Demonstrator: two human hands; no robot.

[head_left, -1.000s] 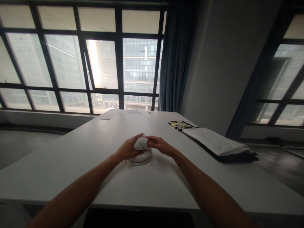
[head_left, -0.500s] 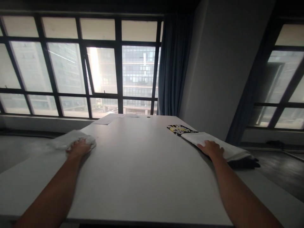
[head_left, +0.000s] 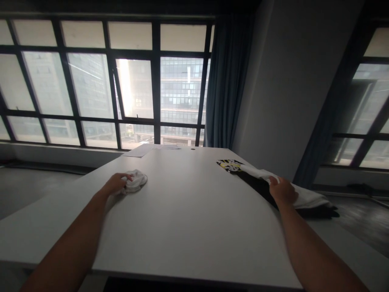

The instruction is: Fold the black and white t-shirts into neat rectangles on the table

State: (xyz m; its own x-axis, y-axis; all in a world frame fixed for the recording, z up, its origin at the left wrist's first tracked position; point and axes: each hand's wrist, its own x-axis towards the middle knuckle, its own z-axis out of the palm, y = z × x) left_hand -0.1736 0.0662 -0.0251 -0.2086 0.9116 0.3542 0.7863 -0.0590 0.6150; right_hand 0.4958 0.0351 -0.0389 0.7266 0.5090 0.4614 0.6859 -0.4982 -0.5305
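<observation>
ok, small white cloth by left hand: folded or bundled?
Bundled: the small white cloth is a rounded, creased lump gripped by the left hand.

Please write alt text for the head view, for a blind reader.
A person's left hand grips a balled cloth on a white table; the right hand grips a folded cloth lying on a dark pile at the table's right side. Large windows stand behind.

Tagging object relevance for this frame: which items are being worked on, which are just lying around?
In hand: rolled white cloth, held by the left hand; flat white cloth, its edge gripped by the right hand, lying on a dark pile.
Lying about: black-and-yellow patterned item beside that pile; papers at the far edge of the table.
</observation>
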